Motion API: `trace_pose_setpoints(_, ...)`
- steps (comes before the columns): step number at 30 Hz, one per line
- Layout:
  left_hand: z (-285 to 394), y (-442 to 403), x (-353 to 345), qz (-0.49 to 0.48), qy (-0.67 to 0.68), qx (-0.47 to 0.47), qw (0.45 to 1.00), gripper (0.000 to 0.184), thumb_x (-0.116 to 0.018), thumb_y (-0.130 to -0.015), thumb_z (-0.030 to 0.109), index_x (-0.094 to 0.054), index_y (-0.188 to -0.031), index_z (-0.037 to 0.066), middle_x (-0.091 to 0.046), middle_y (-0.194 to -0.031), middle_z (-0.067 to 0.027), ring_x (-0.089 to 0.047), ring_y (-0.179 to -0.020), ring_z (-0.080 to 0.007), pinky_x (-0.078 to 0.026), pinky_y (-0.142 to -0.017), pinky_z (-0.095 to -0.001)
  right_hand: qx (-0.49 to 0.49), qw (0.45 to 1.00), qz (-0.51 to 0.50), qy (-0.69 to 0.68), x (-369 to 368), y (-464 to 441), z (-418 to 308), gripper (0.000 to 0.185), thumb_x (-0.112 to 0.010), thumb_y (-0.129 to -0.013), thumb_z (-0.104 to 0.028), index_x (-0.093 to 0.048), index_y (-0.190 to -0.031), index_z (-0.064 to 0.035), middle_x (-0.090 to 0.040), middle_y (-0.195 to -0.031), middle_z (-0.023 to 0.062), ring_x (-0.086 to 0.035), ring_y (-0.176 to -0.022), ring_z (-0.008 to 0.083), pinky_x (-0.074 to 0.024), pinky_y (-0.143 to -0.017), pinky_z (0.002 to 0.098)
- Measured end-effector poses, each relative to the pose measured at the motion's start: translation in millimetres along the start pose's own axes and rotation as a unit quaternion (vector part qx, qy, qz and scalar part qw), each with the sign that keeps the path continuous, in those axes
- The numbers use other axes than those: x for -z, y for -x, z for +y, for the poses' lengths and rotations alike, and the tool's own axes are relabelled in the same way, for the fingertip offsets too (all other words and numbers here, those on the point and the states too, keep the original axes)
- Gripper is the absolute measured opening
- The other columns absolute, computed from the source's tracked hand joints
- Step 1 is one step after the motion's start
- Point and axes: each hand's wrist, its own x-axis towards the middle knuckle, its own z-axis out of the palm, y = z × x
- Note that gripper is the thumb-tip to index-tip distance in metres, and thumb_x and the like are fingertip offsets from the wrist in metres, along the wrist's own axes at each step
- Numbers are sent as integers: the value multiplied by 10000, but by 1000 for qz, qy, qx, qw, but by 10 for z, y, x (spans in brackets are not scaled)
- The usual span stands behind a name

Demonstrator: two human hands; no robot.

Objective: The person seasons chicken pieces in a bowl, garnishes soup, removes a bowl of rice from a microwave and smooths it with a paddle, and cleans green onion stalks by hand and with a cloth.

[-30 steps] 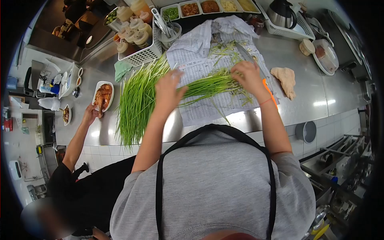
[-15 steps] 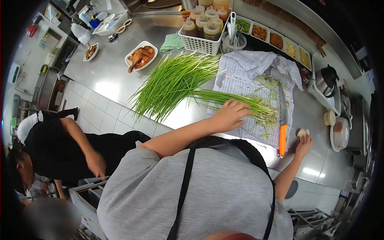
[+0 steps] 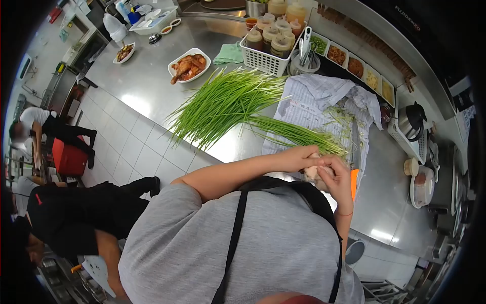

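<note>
A crumpled pale cloth (image 3: pixel 314 173) is bunched between my two hands at the counter's front edge. My left hand (image 3: pixel 302 158) grips it from the left, and my right hand (image 3: pixel 331 171) is closed on it from the right. Just beyond them a thin bundle of green stalks (image 3: pixel 298 133) lies across printed newspaper (image 3: pixel 304 107), roots toward the right. A large pile of long green stalks (image 3: pixel 225 104) rests to the left. Trimmed scraps (image 3: pixel 340 121) lie on the paper beside a knife with an orange handle (image 3: pixel 354 183), partly hidden by my right hand.
White dish of cooked meat (image 3: pixel 189 66), green cloth (image 3: pixel 229 53) and basket of sauce bottles (image 3: pixel 264 62) stand behind the pile. Topping trays (image 3: pixel 354 66) line the back; a metal jug (image 3: pixel 410 121) is at right. A co-worker in black (image 3: pixel 76 218) bends at lower left.
The pale cloth has come off the counter at right and is now between both hands. My left hand has left the stalks. The co-worker's dish-holding hand has withdrawn, and the view has turned.
</note>
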Motion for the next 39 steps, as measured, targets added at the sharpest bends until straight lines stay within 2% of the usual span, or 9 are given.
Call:
trace_pose_setpoints(6, -238, 154, -252, 74, 249, -78, 962, 169, -503, -921, 171, -490, -997, 21, -560, -897, -48, -529, -765, -102, -461, -640, -268, 8, 998, -60, -9, 67, -15, 32, 104, -618, -757, -27, -580, -850, 0, -587, -859, 106, -570, -809, 213, -438, -731, 290)
trace_pose_setpoints(10, -237, 278, -301, 164, 239, -18, 957, 97, -500, -914, 116, -499, -941, 23, -563, -837, -22, -539, -762, -111, -467, -633, -283, 29, 998, -48, -15, 18, -98, 64, 88, -624, -763, -43, -579, -826, -1, -590, -865, 109, -571, -809, 216, -441, -723, 292)
trace_pose_setpoints(13, -230, 391, -323, 236, 86, 6, 968, 122, -495, -911, 130, -498, -856, 20, -564, -723, -59, -565, -679, -185, -452, -612, -317, 41, 996, -80, -23, -11, -188, 123, 89, -627, -771, -56, -573, -813, 0, -584, -842, 101, -565, -785, 211, -438, -702, 285)
trace_pose_setpoints(15, -217, 496, -345, 324, -150, -64, 932, 186, -488, -907, 166, -484, -801, 14, -525, -651, -133, -537, -607, -292, -423, -584, -353, 39, 994, -104, -26, -79, -241, 135, 94, -622, -778, -67, -566, -809, 2, -568, -809, 91, -551, -747, 203, -430, -674, 281)
trace_pose_setpoints(22, -279, 1000, -42, 333, -108, -63, 934, 248, -456, -903, 240, -490, -785, 25, -554, -701, -178, -536, -670, -388, -409, -569, -426, 56, 988, -142, -17, -568, -477, -153, 88, -599, -790, -71, -555, -812, 2, -545, -778, 86, -528, -706, 206, -417, -643, 281)
trace_pose_setpoints(28, -532, 1739, 674, 331, -176, -84, 923, 193, -505, -878, 218, -484, -796, 45, -491, -650, -148, -523, -631, -316, -402, -583, -400, 72, 987, -142, -10, -1456, -810, -673, 65, -578, -788, -48, -547, -809, 5, -546, -810, 93, -527, -720, 206, -424, -655, 271)
trace_pose_setpoints(31, -609, 2012, 1011, 268, -185, -93, 941, 149, -546, -849, 197, -516, -823, 52, -511, -743, -124, -539, -745, -288, -417, -655, -396, 33, 987, -154, -24, -1723, -967, -944, 46, -564, -788, -27, -548, -812, 9, -552, -855, 95, -529, -747, 196, -424, -663, 257)
trace_pose_setpoints(34, -544, 2114, 1267, 322, -211, -240, 891, 172, -605, -738, 81, -560, -904, 83, -496, -1023, -114, -500, -947, -294, -419, -762, -383, -47, 988, -135, -57, -1796, -1022, -1085, 52, -528, -772, 17, -541, -822, 8, -550, -887, 95, -522, -766, 180, -418, -662, 245)
trace_pose_setpoints(39, -579, 2168, 1976, 486, -203, -203, 826, 266, -569, -702, -20, -535, -959, 41, -521, -995, -129, -497, -971, -317, -407, -842, -378, -10, 997, -78, 11, -1616, -1162, -860, 120, -464, -724, 64, -513, -815, 3, -533, -860, 89, -511, -752, 173, -411, -651, 242)
